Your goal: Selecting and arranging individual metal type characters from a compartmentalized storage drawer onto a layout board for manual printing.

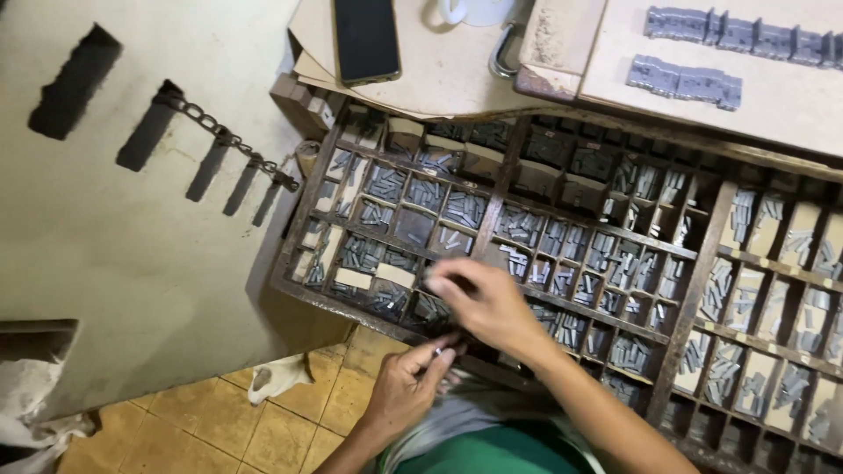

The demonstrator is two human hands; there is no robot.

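My right hand [483,303] is over the near-left part of the wooden type case [702,290], fingers curled down toward a front compartment; it's motion-blurred, so I cannot tell if anything is pinched in it. My left hand [406,386] sits just below the case's front rail, fingers closed around a small metal piece [436,351] whose end pokes out by the fingertips. The two hands are nearly touching, right above left.

The type case is a dark wood tray split into many small compartments, most holding grey metal type sorts [562,237] lying in loose heaps. A few compartments on the left have pale card or paper bits in them.

Behind the case, on the table [439,75]: a black phone [366,39] face up, the base of a white mug [465,10], and a pale board [773,96] carrying two rows of set metal type [685,82].

Left of the case is a pale painted panel [105,219] with dark slots, and a chain [228,140] runs across it to the case corner. Tan floor tiles [263,430] below, with a whitish rag [277,377] on them. Green and grey clothing [492,448] is at the bottom edge.
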